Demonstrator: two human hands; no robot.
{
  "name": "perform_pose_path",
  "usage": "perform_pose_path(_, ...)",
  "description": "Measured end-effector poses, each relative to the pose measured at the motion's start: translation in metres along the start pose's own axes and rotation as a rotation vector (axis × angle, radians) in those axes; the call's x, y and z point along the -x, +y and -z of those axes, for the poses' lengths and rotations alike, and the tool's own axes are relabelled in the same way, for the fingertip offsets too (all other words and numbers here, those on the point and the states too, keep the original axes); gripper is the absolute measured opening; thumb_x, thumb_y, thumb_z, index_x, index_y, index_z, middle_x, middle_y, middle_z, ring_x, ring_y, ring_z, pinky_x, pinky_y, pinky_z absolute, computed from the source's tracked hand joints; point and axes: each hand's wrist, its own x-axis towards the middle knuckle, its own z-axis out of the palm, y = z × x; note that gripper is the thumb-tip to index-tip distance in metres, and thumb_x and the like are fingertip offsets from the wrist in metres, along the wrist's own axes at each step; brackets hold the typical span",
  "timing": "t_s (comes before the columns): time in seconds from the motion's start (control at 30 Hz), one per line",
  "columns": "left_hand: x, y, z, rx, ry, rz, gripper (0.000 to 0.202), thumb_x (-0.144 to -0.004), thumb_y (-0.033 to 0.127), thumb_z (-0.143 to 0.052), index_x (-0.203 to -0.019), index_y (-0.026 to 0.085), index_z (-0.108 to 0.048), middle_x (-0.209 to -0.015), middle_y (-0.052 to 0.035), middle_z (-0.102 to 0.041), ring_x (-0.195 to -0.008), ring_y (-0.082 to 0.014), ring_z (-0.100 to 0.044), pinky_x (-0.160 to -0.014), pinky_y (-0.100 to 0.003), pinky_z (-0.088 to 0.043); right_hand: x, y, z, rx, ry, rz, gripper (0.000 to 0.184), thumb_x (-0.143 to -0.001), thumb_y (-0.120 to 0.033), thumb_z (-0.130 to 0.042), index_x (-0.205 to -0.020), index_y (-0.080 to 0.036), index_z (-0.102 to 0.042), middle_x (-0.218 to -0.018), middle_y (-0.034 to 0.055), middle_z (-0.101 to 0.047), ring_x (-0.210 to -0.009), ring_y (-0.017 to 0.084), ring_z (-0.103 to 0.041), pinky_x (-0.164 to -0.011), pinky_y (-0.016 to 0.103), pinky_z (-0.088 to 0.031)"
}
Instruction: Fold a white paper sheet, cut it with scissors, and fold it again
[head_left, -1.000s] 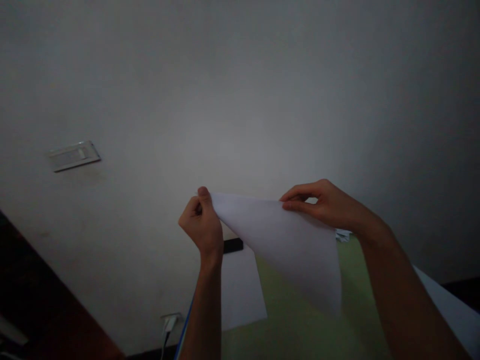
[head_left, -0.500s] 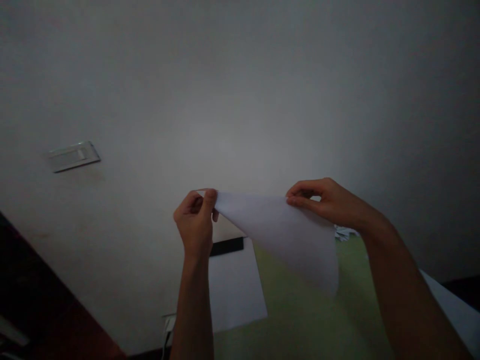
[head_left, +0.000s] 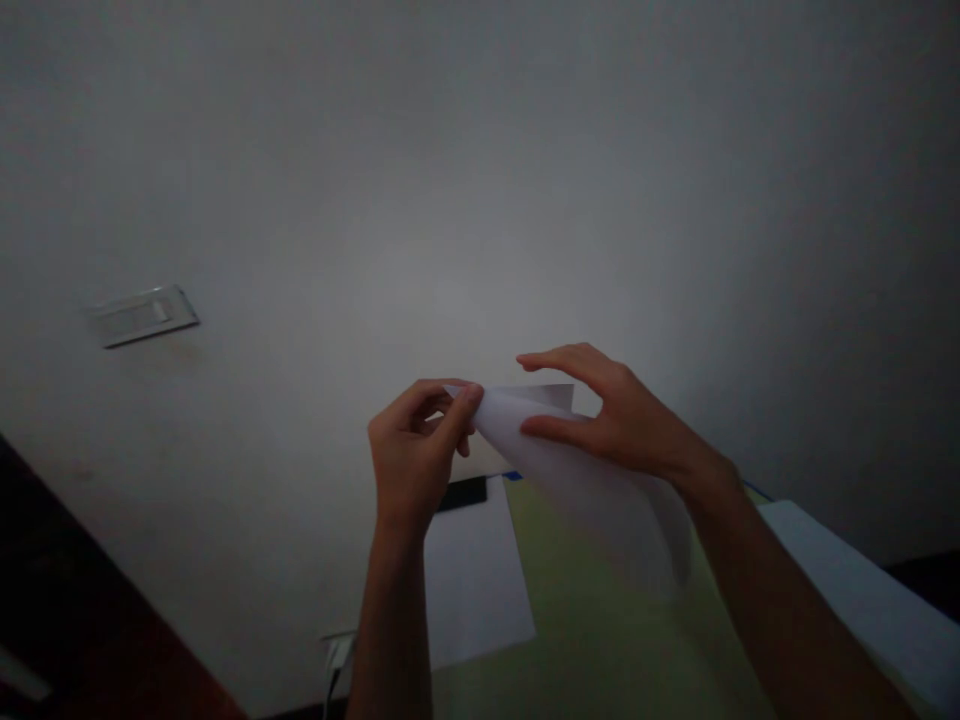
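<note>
A sheet of white paper [head_left: 525, 430] hangs in the air before me, curled over on itself. Its left corner is pinched between thumb and fingers of my left hand [head_left: 416, 440]. My right hand [head_left: 622, 410] is open around the sheet's upper part: the thumb lies against or close to the near face, while the fingers stretch out above the top edge, apart from it. The loose lower end of the sheet droops below the right hand.
Below is a green table [head_left: 555, 640]. On it lie a white sheet [head_left: 476, 590] with a dark flat bar [head_left: 463, 492] at its top, and a pale flat board or sheet [head_left: 847, 580] at right. The wall behind carries a switch plate [head_left: 142, 315] and a low socket with cord [head_left: 337, 655].
My right hand has let go of the top edge, spread its fingers and moved left. The left hand has shifted slightly right, still pinching the corner. The paper has curled over.
</note>
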Motion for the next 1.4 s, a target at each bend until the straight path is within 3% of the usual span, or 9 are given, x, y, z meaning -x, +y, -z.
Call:
perform_pose_path(0.1,0.002,0.01,-0.003,0.001,-0.021,-0.029,0.009,-0.082,0.027,-0.087,-0.081,0.02,-0.082,-0.074,-0.003,-0.074,-0.053,-0.0106,-0.06,-0.04,-0.02,-0.046,-0.005,-0.013,-0.004,-0.062,-0.03,0.053,0.054,-0.087,-0.038,-0.085,-0.138,-0.028,-0.069,-0.14,0.0071,-0.073,-0.13,0.029,-0.066,-0.115,0.048,-0.048)
perform_pose_path(0.27,0.002,0.006,-0.001,0.008,0.013,-0.063,0.01,-0.082,0.027,-0.088,-0.079,0.02,-0.081,-0.08,-0.0038,-0.076,-0.057,-0.0109,-0.061,-0.041,-0.02,-0.045,-0.005,-0.021,-0.002,-0.175,-0.067,-0.03,0.018,-0.095,-0.028,-0.076,-0.112,-0.024,-0.08,-0.111,0.0029,-0.083,-0.102,0.022,-0.076,-0.095,0.034,-0.057)
perform_pose_path(0.37,0.002,0.003,0.0,0.031,0.016,-0.05,0.014,-0.081,0.028,-0.089,-0.076,0.019,-0.079,-0.081,-0.0042,-0.076,-0.056,-0.0108,-0.059,-0.04,-0.02,-0.043,-0.005,-0.023,0.0,-0.175,-0.052,-0.034,0.008,-0.096,-0.029,-0.075,-0.098,-0.024,-0.082,-0.097,0.0018,-0.083,-0.089,0.02,-0.075,-0.084,0.031,-0.058)
perform_pose_path(0.5,0.002,0.003,0.001,0.066,-0.008,-0.043,0.013,-0.082,0.03,-0.089,-0.078,0.02,-0.08,-0.082,-0.0041,-0.076,-0.053,-0.0099,-0.057,-0.04,-0.021,-0.042,-0.005,-0.026,0.0,-0.161,-0.038,-0.021,0.01,-0.097,-0.03,-0.075,-0.094,-0.024,-0.081,-0.092,0.0014,-0.082,-0.083,0.019,-0.073,-0.079,0.03,-0.057)
perform_pose_path(0.73,0.002,0.003,0.003,0.115,-0.154,0.019,0.011,-0.086,0.031,-0.085,-0.083,0.02,-0.084,-0.082,-0.0067,-0.076,-0.055,-0.0113,-0.057,-0.042,-0.023,-0.043,-0.006,-0.03,0.002,-0.167,-0.064,-0.014,0.009,-0.098,-0.026,-0.073,-0.095,-0.023,-0.081,-0.093,0.0005,-0.082,-0.085,0.018,-0.073,-0.08,0.028,-0.055)
perform_pose_path(1.17,0.002,-0.001,0.002,0.15,-0.111,-0.013,0.009,-0.088,0.027,-0.084,-0.081,0.021,-0.084,-0.074,-0.0031,-0.069,-0.056,-0.0109,-0.056,-0.042,-0.022,-0.042,-0.005,-0.03,0.002,-0.158,-0.077,0.006,0.01,-0.1,-0.024,-0.072,-0.095,-0.022,-0.081,-0.092,0.0002,-0.081,-0.085,0.016,-0.072,-0.078,0.026,-0.052)
perform_pose_path(1.4,-0.001,-0.002,0.0,0.212,0.016,-0.045,0.008,-0.084,0.022,-0.086,-0.078,0.02,-0.082,-0.075,-0.0014,-0.068,-0.055,-0.0087,-0.054,-0.041,-0.021,-0.04,-0.006,-0.029,0.001,-0.168,-0.068,0.017,0.007,-0.098,-0.02,-0.074,-0.094,-0.02,-0.08,-0.09,0.0003,-0.081,-0.08,0.015,-0.071,-0.075,0.025,-0.053)
